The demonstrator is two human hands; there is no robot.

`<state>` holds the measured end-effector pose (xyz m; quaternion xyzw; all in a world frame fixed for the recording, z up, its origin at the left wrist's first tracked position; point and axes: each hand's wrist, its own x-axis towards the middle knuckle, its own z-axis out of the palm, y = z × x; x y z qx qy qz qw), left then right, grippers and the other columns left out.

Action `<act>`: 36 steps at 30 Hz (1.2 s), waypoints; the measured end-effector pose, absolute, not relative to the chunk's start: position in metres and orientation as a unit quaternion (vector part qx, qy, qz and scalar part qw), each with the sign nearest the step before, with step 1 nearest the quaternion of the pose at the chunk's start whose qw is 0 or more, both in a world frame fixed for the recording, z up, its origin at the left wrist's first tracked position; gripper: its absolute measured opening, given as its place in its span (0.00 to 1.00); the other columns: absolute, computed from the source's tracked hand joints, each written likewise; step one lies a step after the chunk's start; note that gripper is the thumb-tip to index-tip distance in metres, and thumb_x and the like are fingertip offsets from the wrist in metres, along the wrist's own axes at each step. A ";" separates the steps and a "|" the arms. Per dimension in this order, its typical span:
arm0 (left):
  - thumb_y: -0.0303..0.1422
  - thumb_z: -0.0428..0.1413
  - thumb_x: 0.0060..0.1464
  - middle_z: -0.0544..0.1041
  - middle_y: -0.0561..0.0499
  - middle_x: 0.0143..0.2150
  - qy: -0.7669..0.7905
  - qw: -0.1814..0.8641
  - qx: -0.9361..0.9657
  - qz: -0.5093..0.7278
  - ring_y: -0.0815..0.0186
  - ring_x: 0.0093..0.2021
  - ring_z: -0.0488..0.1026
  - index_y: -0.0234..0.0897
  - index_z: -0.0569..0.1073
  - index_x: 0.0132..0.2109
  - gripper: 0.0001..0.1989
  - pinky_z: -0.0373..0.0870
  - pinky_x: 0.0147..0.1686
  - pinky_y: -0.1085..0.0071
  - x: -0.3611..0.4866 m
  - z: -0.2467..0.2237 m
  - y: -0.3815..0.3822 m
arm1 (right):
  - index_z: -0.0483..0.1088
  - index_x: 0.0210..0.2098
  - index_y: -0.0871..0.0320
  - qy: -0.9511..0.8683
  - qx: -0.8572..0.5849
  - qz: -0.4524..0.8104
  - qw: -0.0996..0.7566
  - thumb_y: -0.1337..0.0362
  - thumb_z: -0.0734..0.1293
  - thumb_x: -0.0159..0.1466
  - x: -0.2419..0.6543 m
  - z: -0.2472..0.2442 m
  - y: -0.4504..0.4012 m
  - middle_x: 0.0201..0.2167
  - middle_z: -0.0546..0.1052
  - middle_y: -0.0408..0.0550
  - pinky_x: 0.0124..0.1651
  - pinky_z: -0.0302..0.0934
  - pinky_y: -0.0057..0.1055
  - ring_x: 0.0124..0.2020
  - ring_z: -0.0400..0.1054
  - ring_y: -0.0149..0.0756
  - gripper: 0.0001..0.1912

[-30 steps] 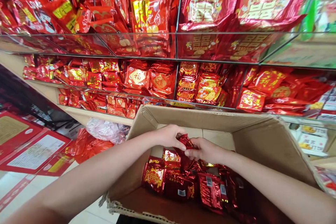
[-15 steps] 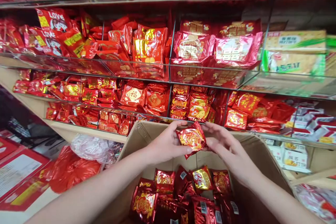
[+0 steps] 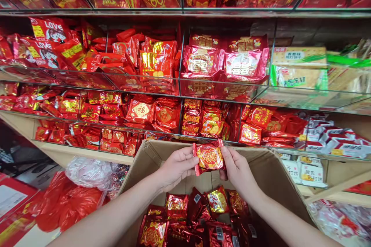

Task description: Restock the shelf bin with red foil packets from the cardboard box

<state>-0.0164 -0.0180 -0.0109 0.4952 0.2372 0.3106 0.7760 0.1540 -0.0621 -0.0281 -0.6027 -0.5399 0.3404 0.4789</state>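
A small red foil snack packet (image 3: 209, 157) with a gold heart and character print is held level over the open cardboard box (image 3: 278, 177). My left hand (image 3: 179, 166) pinches its left end between thumb and fingers. At the right end, the thumb and fingers of my right hand (image 3: 235, 165) grip the crimped edge. Beneath both hands, several more red and gold packets (image 3: 176, 206) lie in the box, some with barcodes facing up.
Behind the box, glass-fronted shelves (image 3: 179, 90) hold many red packets. Green-edged cracker packs (image 3: 300, 76) and white-and-red packets (image 3: 337, 139) sit on the right. Red plastic bags (image 3: 71, 200) and clear bags (image 3: 88, 171) lie left of the box.
My right hand has closed on the packet's right end, where its fingers were looser before. The packet has turned from tilted to level. The view has shifted slightly upward and right.
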 end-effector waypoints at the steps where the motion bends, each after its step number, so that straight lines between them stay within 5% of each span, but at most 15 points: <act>1: 0.36 0.55 0.49 0.73 0.45 0.42 0.258 0.774 0.487 0.312 0.69 0.35 0.72 0.35 0.67 0.47 0.17 0.68 0.33 0.73 -0.015 -0.011 -0.019 | 0.60 0.27 0.56 -0.543 -0.594 0.353 0.477 0.48 0.52 0.61 0.154 -0.029 -0.061 0.12 0.63 0.39 0.20 0.54 0.26 0.15 0.59 0.29 0.20; 6: 0.42 0.53 0.50 0.75 0.48 0.32 0.344 0.750 0.460 0.328 0.69 0.25 0.72 0.36 0.67 0.46 0.19 0.69 0.25 0.73 -0.008 -0.014 -0.025 | 0.62 0.29 0.57 -0.551 -0.549 0.388 0.495 0.48 0.53 0.60 0.151 -0.032 -0.060 0.21 0.68 0.44 0.22 0.57 0.27 0.20 0.62 0.31 0.19; 11: 0.42 0.52 0.49 0.74 0.48 0.36 0.322 0.752 0.444 0.367 0.67 0.32 0.72 0.36 0.67 0.44 0.17 0.69 0.25 0.74 -0.012 -0.013 -0.023 | 0.64 0.30 0.59 -0.552 -0.548 0.381 0.500 0.49 0.54 0.61 0.151 -0.030 -0.059 0.22 0.68 0.44 0.25 0.58 0.27 0.23 0.62 0.32 0.19; 16: 0.43 0.54 0.47 0.73 0.47 0.39 0.323 0.722 0.489 0.369 0.66 0.35 0.70 0.34 0.67 0.43 0.20 0.69 0.25 0.74 -0.015 -0.011 -0.020 | 0.57 0.49 0.59 -0.542 -0.490 0.403 0.551 0.53 0.59 0.59 0.155 -0.026 -0.054 0.32 0.71 0.47 0.39 0.60 0.32 0.34 0.65 0.34 0.22; 21: 0.47 0.49 0.49 0.71 0.49 0.38 0.372 0.637 0.553 0.388 0.68 0.31 0.69 0.37 0.65 0.47 0.22 0.69 0.19 0.76 -0.011 -0.021 -0.019 | 0.61 0.40 0.59 -0.544 -0.451 0.452 0.544 0.54 0.60 0.58 0.150 -0.026 -0.054 0.29 0.72 0.47 0.34 0.61 0.30 0.29 0.66 0.32 0.16; 24: 0.49 0.47 0.50 0.71 0.50 0.34 0.397 0.596 0.581 0.388 0.69 0.25 0.68 0.37 0.65 0.47 0.23 0.69 0.16 0.74 -0.009 -0.025 -0.020 | 0.57 0.44 0.57 -0.539 -0.441 0.472 0.540 0.55 0.61 0.58 0.145 -0.025 -0.060 0.30 0.73 0.46 0.34 0.63 0.31 0.29 0.67 0.32 0.18; 29: 0.51 0.47 0.49 0.72 0.51 0.31 0.386 0.645 0.543 0.375 0.68 0.23 0.69 0.37 0.65 0.46 0.25 0.70 0.18 0.71 -0.010 -0.020 -0.023 | 0.55 0.49 0.53 -0.597 -0.418 0.465 0.503 0.59 0.63 0.57 0.145 -0.022 -0.067 0.44 0.69 0.49 0.46 0.62 0.35 0.43 0.65 0.34 0.22; 36: 0.48 0.49 0.49 0.73 0.51 0.35 0.369 0.665 0.521 0.388 0.68 0.25 0.71 0.38 0.65 0.45 0.22 0.69 0.17 0.74 -0.012 -0.014 -0.020 | 0.59 0.46 0.55 -0.572 -0.409 0.495 0.510 0.60 0.65 0.55 0.150 -0.013 -0.064 0.41 0.71 0.48 0.44 0.62 0.36 0.40 0.67 0.34 0.20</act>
